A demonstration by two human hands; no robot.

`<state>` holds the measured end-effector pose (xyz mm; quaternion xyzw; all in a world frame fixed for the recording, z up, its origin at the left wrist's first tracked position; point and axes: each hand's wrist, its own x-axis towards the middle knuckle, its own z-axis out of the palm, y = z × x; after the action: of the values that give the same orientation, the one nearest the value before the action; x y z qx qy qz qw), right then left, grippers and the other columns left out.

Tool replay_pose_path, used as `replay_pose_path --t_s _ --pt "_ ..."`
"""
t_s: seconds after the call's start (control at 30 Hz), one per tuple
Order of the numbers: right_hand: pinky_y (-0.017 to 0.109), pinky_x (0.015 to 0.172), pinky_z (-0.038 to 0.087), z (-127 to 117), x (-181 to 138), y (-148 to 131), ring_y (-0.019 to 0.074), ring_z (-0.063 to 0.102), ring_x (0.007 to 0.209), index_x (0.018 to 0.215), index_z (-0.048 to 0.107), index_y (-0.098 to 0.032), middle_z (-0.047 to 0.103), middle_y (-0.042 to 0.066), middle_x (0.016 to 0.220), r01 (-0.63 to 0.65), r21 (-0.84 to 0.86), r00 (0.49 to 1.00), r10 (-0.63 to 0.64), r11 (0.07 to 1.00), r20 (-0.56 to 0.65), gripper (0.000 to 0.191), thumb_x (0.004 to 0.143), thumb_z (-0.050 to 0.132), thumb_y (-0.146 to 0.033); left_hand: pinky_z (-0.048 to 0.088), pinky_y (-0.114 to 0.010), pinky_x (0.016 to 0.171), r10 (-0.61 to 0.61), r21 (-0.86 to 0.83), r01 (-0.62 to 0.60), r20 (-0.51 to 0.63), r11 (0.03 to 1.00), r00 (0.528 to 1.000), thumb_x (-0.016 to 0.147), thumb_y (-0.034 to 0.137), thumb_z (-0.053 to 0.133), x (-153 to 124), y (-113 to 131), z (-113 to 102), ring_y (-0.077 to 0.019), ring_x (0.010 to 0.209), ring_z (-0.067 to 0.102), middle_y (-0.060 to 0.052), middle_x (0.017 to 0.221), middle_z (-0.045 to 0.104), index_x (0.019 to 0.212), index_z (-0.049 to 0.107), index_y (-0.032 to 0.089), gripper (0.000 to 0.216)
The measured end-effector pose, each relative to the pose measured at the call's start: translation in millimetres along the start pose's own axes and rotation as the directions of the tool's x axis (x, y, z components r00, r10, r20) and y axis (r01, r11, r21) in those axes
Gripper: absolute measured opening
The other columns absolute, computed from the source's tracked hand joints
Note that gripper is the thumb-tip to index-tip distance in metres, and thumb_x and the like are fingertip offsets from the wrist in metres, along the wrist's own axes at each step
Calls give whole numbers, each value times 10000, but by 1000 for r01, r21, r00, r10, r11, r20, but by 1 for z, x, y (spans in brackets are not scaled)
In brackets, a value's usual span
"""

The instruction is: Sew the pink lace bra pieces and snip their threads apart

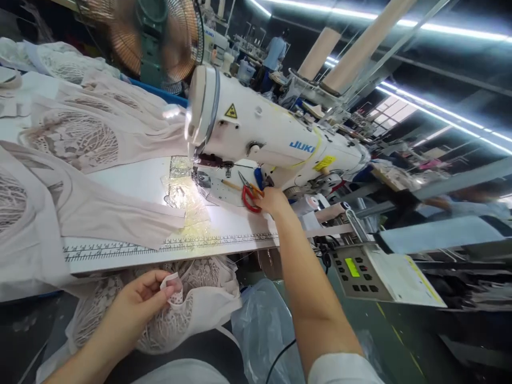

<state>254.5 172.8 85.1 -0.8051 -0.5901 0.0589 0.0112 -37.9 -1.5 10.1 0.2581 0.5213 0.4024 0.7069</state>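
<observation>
My left hand (pixel 150 296) pinches the edge of a pale pink lace bra (pixel 208 304) that hangs in front of the table edge, over my lap. My right hand (pixel 272 201) reaches under the arm of the white sewing machine (pixel 256 120). Its fingertips are at the handles of the red-handled scissors (pixel 248 198) lying on the machine bed; whether they grip is hidden. Beside those fingers lies a blue-handled tool (pixel 259 177), partly covered. A thin wooden-looking stick (pixel 231 184) is on the bed, left of the scissors.
More pale bras (pixel 104 208) cover the left of the white table. A ruler strip (pixel 132 247) runs along its front edge. Behind stands a fan (pixel 154 37). A control panel (pixel 356 272) juts out at right, and a clear plastic bag (pixel 262 330) hangs below. A person (pixel 275 56) is far back.
</observation>
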Motion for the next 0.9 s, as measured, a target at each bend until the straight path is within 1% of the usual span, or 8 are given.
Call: replay_pose_path --t_s 0.2,0.37,0.4,0.43,0.53,0.63,0.73,0.9 --pt "281 667 446 15 -12 16 279 645 855 836 642 -116 678 137 837 -5 77 996 -2 997 88 159 711 631 -215 491 -203 589 -28 -48 30 34 998 999 531 382 858 -2 -1 -2 -140 685 631 -45 748 722 753 705 169 344" --pt "256 618 456 18 -89 27 182 603 701 913 584 -167 633 40 771 136 277 978 -173 951 114 199 793 502 -302 524 -214 628 -43 -109 51 75 993 996 556 421 846 2 1 -6 -151 735 640 -50 767 726 728 728 168 328" --pt "252 606 454 20 -110 28 165 578 660 914 564 -183 610 23 753 197 352 960 -252 915 119 209 813 467 -337 529 -218 636 -40 -111 48 74 993 996 558 427 844 2 2 -5 -157 750 643 -57 784 730 737 737 168 332" --pt "260 570 439 23 -131 28 158 540 602 920 555 -181 582 20 723 303 518 900 -419 800 121 235 827 451 -370 535 -221 649 -43 -110 50 71 993 997 559 435 841 3 2 -5 -163 772 648 -63 809 736 749 747 171 339" --pt "240 501 364 33 -184 20 126 423 506 787 542 -212 472 -36 601 387 614 787 -593 688 169 279 775 527 -490 542 -226 677 -68 -92 74 72 993 995 546 442 844 4 3 -2 -175 803 658 -75 864 750 774 767 182 355" --pt "237 476 255 46 -211 8 107 355 498 662 455 -214 416 -53 586 488 543 706 -675 683 214 409 650 646 -576 551 -241 690 -75 -103 84 88 991 993 519 445 855 5 3 2 -171 759 663 -77 851 757 767 777 181 370" --pt "247 490 197 56 -218 3 110 363 506 654 397 -217 424 -59 587 544 384 724 -649 746 234 459 582 700 -555 561 -248 721 -87 -137 100 94 985 992 503 446 864 4 2 4 -173 771 672 -72 847 761 779 783 188 387" --pt "253 509 177 60 -218 8 140 440 530 668 385 -221 496 -44 598 548 227 755 -593 805 279 472 579 717 -545 562 -211 718 -77 -167 95 110 981 991 511 429 869 2 2 4 -174 817 676 -69 878 764 775 786 187 368"
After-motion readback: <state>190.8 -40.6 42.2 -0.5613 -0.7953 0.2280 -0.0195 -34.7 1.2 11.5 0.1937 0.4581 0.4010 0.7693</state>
